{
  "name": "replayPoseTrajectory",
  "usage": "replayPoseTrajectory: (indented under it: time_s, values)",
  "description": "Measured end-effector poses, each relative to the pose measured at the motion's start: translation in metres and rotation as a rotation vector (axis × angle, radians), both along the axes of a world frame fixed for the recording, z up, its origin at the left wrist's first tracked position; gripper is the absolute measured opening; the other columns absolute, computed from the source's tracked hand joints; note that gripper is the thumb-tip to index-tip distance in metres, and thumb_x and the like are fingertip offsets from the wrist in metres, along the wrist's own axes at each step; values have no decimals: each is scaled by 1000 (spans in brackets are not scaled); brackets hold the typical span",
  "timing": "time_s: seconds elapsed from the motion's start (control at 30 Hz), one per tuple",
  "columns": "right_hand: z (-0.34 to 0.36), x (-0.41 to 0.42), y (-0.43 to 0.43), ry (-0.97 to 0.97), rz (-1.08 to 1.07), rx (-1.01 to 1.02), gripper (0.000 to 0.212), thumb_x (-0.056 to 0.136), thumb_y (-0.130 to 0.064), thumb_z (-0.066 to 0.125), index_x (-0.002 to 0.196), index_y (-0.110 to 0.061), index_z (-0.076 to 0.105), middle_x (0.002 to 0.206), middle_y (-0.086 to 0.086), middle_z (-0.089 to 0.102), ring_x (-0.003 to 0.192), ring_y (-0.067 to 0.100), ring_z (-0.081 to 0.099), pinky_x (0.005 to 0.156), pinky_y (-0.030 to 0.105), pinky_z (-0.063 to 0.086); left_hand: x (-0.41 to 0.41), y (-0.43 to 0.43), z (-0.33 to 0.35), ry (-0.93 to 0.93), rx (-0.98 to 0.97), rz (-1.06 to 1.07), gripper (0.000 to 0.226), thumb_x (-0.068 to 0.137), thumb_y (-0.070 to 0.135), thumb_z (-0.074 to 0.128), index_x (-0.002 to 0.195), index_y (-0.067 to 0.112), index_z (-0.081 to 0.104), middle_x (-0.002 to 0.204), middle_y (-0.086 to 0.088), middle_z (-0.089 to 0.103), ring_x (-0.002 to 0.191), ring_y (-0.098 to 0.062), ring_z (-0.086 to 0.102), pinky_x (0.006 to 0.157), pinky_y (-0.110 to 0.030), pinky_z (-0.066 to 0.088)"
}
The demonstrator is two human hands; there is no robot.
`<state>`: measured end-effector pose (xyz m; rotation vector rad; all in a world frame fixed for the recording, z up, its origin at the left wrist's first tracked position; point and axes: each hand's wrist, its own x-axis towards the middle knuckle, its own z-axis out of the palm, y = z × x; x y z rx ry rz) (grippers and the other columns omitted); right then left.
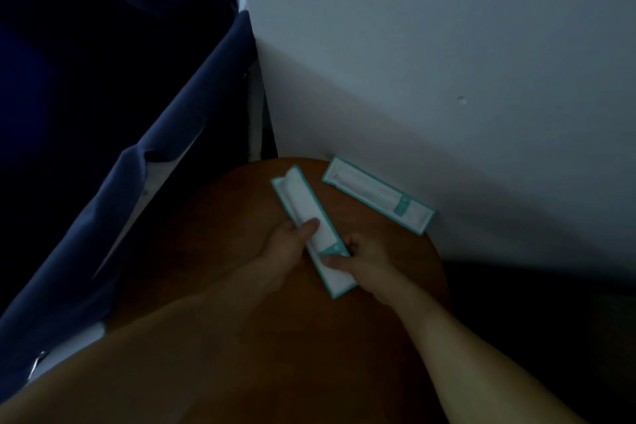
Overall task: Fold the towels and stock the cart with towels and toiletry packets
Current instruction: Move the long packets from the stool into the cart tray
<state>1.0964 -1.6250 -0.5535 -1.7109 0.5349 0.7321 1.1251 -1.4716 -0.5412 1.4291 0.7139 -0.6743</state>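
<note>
Now | left hand [285, 244] and right hand [361, 258] pinch stacked toiletry packets [303, 206] from either side, apparently squaring them for stocking | another packet [375, 194] lies on the worktop [213, 251] beyond the right hand

The held packets [304, 208] are sitting at the far middle of the tabletop [406, 258] between the left hand [287, 244] and right hand [364, 260], a lone packet [375, 196] is lying behind them to the right against the wall [447, 79], and a fabric bin [155, 165] is standing left of the tabletop.
</note>
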Motion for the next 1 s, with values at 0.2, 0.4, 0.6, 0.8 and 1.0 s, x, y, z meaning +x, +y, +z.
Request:
replayPoseTrajectory:
  time_s: [0.2, 0.4, 0.6, 0.8, 1.0]
  values:
    - [-3, 20, -21, -345, 143, -434, 19, 88, -26, 74, 103, -14, 71, 103, 4, 71, 97, 20, 65, 86, 32, 52, 11, -5, -1, -20, -46, 0, 18, 97, 7, 58, 114, 5, 61, 94, -6, 69, 76, -17, 66, 62, -29, 57]
    - [-15, 52, -50, -367, 460, -1048, 52, 95, -31, 57, 139, -4, 48, 133, 20, 53, 123, 38, 47, 93, 45, 43, 12, 7, -12, -11, 73, 30, 23, 96, 8, 60, 118, 1, 62, 112, -19, 68, 94, -30, 66, 86, -45, 56]
    - [-16, 38, -39, -294, 529, -1067, 51, 89, -40, 65, 131, -15, 53, 128, 16, 49, 120, 35, 45, 96, 41, 41, 7, 19, -10, -3, 85, 36, 21, 97, 8, 59, 117, 2, 61, 113, -19, 67, 91, -28, 65, 76, -36, 55]
    - [-8, 13, -15, -76, 366, -878, 67, 75, -40, 84, 124, -13, 48, 125, 14, 58, 118, 34, 55, 93, 38, 46, 2, 27, 2, -16, 109, 38, 20, 96, 8, 61, 115, 3, 62, 115, -21, 68, 102, -37, 66, 92, -50, 54]
    - [3, -34, 1, 10, 172, -663, 55, 81, -33, 80, 123, -5, 58, 119, 16, 66, 106, 31, 64, 69, 24, 33, -19, 43, 18, -20, 112, -43, 17, 95, 8, 63, 112, 7, 63, 109, -17, 69, 92, -31, 66, 82, -41, 55]
